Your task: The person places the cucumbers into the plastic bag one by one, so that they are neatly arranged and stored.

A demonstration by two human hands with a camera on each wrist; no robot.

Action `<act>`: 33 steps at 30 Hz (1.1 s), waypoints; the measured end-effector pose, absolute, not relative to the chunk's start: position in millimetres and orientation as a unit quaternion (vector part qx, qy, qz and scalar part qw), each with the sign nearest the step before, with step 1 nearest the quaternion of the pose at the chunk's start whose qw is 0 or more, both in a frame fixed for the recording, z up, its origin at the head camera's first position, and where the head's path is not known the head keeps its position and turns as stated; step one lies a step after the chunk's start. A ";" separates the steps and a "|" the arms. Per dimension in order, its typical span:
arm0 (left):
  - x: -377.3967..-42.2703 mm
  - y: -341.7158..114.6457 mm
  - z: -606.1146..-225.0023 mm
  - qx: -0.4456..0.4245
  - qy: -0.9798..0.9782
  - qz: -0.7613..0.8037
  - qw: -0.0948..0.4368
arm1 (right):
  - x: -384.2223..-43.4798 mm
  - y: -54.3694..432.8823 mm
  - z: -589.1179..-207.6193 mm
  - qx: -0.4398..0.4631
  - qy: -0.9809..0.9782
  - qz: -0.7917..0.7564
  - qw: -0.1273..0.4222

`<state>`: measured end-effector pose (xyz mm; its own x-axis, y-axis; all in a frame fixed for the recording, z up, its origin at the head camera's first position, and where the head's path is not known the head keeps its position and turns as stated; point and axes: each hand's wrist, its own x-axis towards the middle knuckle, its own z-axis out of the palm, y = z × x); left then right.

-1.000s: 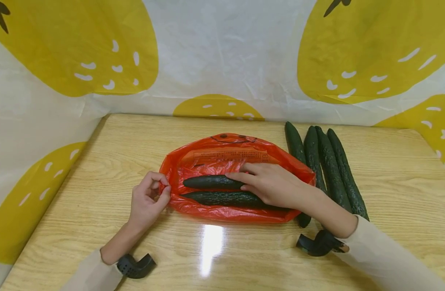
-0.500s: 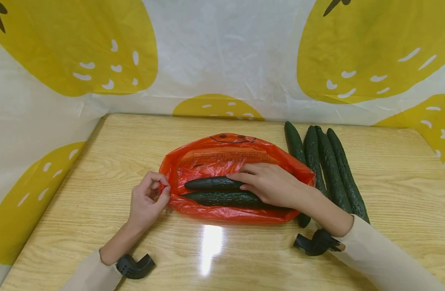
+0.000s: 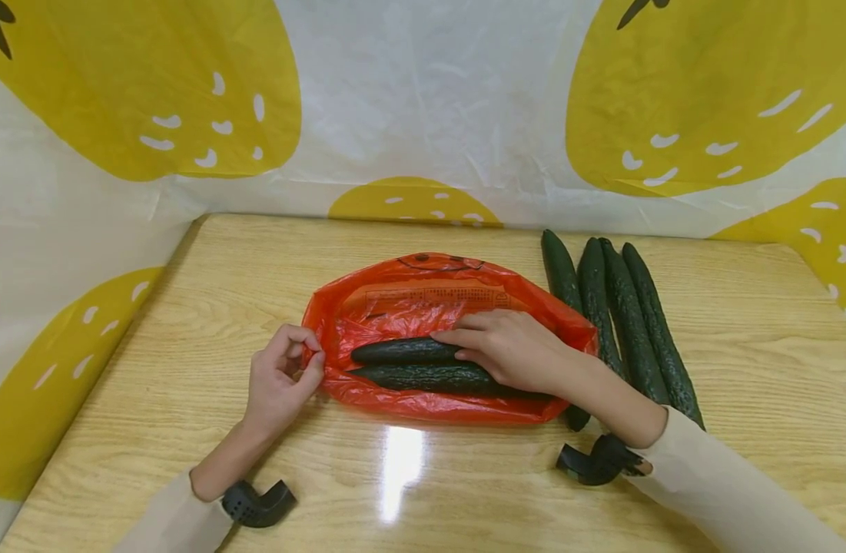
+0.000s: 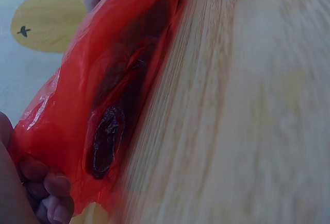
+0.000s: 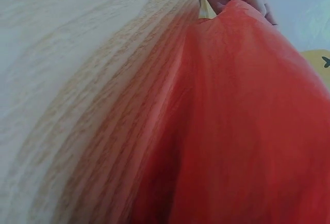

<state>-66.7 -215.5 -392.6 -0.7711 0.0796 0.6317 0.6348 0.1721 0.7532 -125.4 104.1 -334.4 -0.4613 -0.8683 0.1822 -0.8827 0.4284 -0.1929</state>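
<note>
A red plastic bag lies spread with its mouth facing up in the head view. Inside, two dark green cucumbers rest side by side, an upper cucumber and a lower cucumber. At the bag's left end my left hand pinches the rim between thumb and fingers. My right hand reaches in over the right side and holds the upper cucumber, covering its right end. The left wrist view shows a cucumber through the plastic. Red film fills much of the right wrist view.
Several more cucumbers lie slanted in a row on the wooden table, right of the bag and partly behind the right forearm. A white cloth with yellow fruit prints hangs behind the table.
The upper cucumber has shifted slightly toward the lower one under my right hand. My left hand keeps its pinch on the bag's rim.
</note>
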 end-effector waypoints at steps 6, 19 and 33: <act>-67.0 -216.1 -391.6 -0.243 -0.729 -0.594 0.238 | -123.9 103.4 -333.3 0.508 -0.850 0.136 0.005; -66.7 -215.3 -392.3 -0.246 -0.727 -0.595 0.238 | -119.3 104.3 -331.4 0.490 -0.861 0.134 -0.006; -67.0 -215.3 -391.9 -0.247 -0.731 -0.591 0.236 | -114.8 108.5 -322.6 0.477 -0.868 0.141 -0.001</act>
